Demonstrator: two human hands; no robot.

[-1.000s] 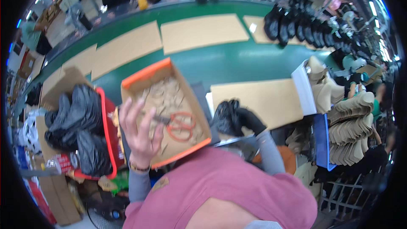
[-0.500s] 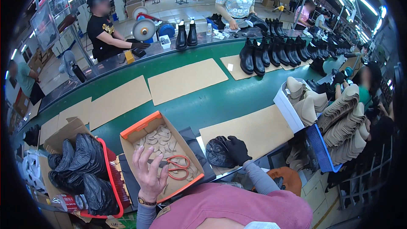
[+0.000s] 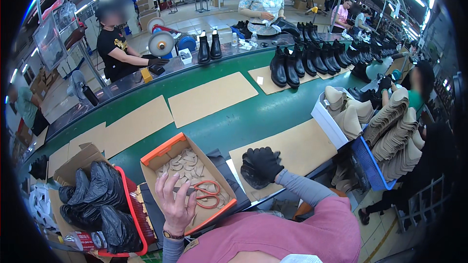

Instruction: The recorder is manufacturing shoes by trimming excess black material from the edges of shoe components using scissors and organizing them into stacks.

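My left hand (image 3: pixel 176 205), bare with a watch at the wrist, hovers over an orange-rimmed cardboard box (image 3: pixel 226 208), its fingers apart. Red-handled scissors (image 3: pixel 208 196) lie in that box among curved beige offcuts (image 3: pixel 186 164); my fingers partly cover their blades. My right hand (image 3: pixel 265 163), in a black glove, is curled over a crumpled black plastic bundle (image 3: pixel 252 179) on a cardboard sheet (image 3: pixel 302 148). Glove and bundle are both dark, so the fingertips are hard to make out.
At left a red basket (image 3: pixel 127 199) holds black plastic bundles (image 3: pixel 105 185). To the right are a white bin (image 3: pixel 321 117) and a blue basket (image 3: pixel 368 163) with stacked beige pieces (image 3: pixel 390 122). Black boots (image 3: pixel 279 68) line the green conveyor (image 3: pixel 234 122). Co-workers stand beyond it.
My right hand has moved left, from the bundle's right side to over its top. My left hand stays above the box. The view has shifted slightly.
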